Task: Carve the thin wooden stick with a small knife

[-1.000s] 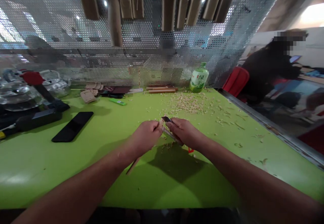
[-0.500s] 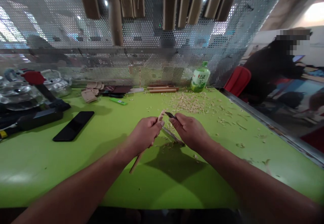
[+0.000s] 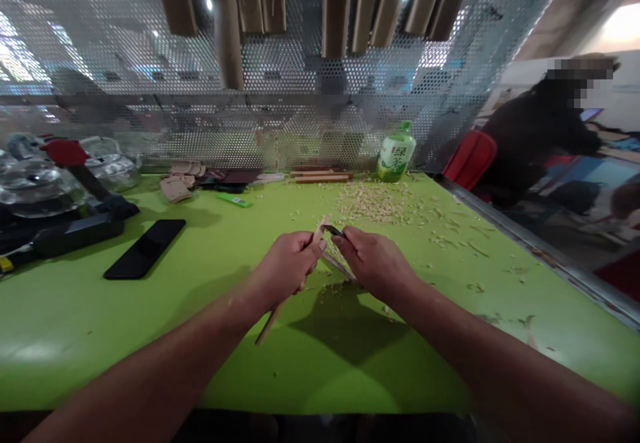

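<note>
My left hand (image 3: 290,264) is wrapped round a slim wooden stick (image 3: 269,325), whose lower end sticks out below the fist and whose pale, carved tip rises above the thumb. My right hand (image 3: 373,259) grips a carving knife (image 3: 334,231); its dark blade points left and meets the stick near the tip. The knife's handle is mostly hidden by the fingers. Beneath both hands, a thin greyish strip (image 3: 339,266) slants across the green table (image 3: 240,376); part of it is hidden behind the right hand. Wood shavings (image 3: 373,203) lie scattered beyond the right hand.
A black phone (image 3: 146,249) lies at left, near a red-and-black tool (image 3: 75,163) and glass pots (image 3: 37,189). Wooden sticks (image 3: 323,177) and a green tea bottle (image 3: 397,153) stand along the perforated metal screen (image 3: 300,116). Another person (image 3: 540,123) sits at far right.
The right hand and knife have shifted slightly left, bringing the blade against the stick's tip. The left hand stays nearly in place, and its grip on the stick is the same.
</note>
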Motion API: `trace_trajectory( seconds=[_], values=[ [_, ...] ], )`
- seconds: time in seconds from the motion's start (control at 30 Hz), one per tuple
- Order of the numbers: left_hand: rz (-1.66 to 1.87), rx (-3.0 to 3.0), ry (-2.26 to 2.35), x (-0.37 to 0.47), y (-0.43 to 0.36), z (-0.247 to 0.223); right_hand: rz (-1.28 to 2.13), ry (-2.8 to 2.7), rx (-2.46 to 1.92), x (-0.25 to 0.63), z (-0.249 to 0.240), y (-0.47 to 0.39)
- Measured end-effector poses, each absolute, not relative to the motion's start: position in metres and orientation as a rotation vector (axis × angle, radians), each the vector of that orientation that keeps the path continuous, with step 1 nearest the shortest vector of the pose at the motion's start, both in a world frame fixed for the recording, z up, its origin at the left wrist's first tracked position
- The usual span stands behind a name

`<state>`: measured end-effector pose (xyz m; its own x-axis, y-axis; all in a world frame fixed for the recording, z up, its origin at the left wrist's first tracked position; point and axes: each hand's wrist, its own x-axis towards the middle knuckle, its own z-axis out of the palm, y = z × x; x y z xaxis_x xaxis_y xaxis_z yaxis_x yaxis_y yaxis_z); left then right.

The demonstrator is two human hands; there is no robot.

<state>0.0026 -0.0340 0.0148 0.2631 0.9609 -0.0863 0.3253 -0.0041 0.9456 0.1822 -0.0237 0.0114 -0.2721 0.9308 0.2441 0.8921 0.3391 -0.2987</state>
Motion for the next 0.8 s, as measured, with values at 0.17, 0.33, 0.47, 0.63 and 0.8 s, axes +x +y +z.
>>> trace_trajectory(
  seconds=[0.17,0.33,0.47,0.63,0.8],
  values=[
    [0.774,1.535,1.291,0.003,-0.033,0.012,0.086,-2.242,-1.624,0.181,0.006,-0.025],
    [0.75,1.686,1.395,0.006,-0.035,0.016,0.238,-2.248,-1.615,0.18,0.006,-0.023],
    [0.738,1.724,1.398,0.006,-0.036,0.016,0.472,-2.227,-1.527,0.182,0.008,-0.019],
    [0.744,1.788,1.368,0.005,-0.035,0.016,0.709,-2.17,-1.409,0.187,0.009,-0.015],
    [0.742,1.815,1.325,0.005,-0.033,0.02,0.788,-2.144,-1.357,0.19,0.011,-0.015]
  ],
)
